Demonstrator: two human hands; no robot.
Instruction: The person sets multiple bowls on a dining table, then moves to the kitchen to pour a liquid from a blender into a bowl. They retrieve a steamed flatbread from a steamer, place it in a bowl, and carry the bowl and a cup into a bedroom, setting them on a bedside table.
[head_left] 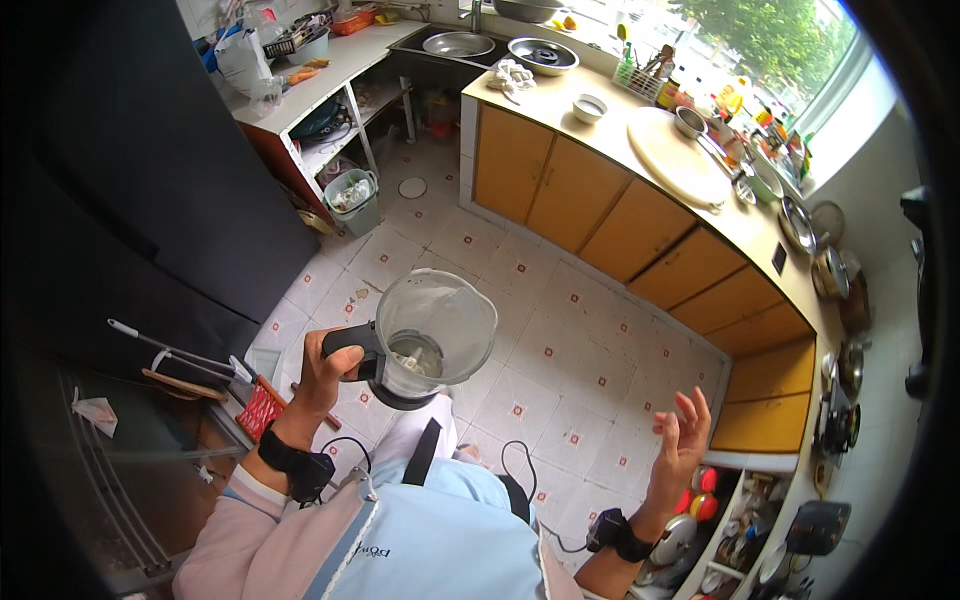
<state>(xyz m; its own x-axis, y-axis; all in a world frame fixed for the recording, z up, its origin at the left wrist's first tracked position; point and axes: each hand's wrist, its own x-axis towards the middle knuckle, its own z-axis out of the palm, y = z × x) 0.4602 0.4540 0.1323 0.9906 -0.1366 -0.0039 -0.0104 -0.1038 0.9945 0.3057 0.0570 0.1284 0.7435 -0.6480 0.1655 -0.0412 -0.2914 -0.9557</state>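
My left hand (328,362) grips the dark handle of a clear blender jar (447,312), its fingers wrapped round it. The jar is held over the floor in front of me, mouth up and tilted. Blades and a pale residue show at its bottom, above a black base. My right hand (683,436) is raised at the right with its fingers apart and holds nothing. It is nearest to the lower cabinets and the open shelf at the right.
A wooden-fronted counter (560,110) runs along the window, bearing a white bowl (589,108), a round board (655,150) and a saucepan (690,122). The sink (450,50) is at the far corner. A bin (352,200) stands near the dark fridge (150,170) at left.
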